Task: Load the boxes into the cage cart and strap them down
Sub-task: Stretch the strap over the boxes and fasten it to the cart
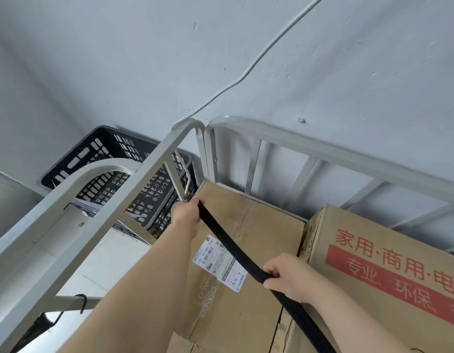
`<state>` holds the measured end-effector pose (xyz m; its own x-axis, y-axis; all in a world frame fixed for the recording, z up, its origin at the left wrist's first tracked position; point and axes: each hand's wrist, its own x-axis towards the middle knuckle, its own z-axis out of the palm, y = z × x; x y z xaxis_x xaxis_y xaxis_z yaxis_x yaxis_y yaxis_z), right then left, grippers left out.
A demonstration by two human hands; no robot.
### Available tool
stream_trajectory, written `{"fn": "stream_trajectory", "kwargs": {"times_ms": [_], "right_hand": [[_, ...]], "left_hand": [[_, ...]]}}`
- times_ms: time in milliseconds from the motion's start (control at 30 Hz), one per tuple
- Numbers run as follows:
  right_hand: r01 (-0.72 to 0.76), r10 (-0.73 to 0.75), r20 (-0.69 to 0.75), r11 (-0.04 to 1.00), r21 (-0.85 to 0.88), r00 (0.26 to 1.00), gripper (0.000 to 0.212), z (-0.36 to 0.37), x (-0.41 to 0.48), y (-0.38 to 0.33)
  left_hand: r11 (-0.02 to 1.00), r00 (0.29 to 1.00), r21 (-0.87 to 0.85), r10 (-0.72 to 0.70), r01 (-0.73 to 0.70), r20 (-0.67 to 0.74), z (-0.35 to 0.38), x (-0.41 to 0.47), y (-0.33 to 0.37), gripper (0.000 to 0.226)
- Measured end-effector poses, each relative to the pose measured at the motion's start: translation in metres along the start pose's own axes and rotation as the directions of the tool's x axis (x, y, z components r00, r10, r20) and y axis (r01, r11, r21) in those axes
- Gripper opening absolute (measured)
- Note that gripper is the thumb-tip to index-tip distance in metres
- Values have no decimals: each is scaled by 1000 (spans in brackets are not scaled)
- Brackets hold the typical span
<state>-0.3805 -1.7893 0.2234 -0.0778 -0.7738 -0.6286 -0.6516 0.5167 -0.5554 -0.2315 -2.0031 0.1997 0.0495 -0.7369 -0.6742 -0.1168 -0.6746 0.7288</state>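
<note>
Atop the boxes point(259, 225), left hand point(185, 212) at 11 o'clock and right hand point(287, 276) at 5 grip the strap point(221, 225).

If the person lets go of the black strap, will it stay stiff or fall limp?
Probably limp: the black strap looks like flat webbing, straight only between the left hand and right hand gripping it. Likely light, being thin and narrow.

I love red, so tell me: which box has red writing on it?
The taller box on the right, next to the right hand. The lower box has no red, just a white sticker crossed by the black strap.
</note>
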Motion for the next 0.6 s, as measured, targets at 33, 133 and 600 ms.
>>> {"fn": "stream_trajectory", "kwargs": {"times_ms": [33,133,600], "right_hand": [[-9,8,-13,1000,-23,1000,15,-3,-4,3],[-44,41,-59,998,-49,997,19,-13,-17,4],[-139,142,-191,990,26,971,21,-58,-148,6]], "left_hand": [[999,999,-9,38,-38,-7,0,-6,4,14],[988,987,-50,140,-144,-75,-1,-28,14,8],[949,992,-312,84,-49,98,1,-177,36,19]]}}
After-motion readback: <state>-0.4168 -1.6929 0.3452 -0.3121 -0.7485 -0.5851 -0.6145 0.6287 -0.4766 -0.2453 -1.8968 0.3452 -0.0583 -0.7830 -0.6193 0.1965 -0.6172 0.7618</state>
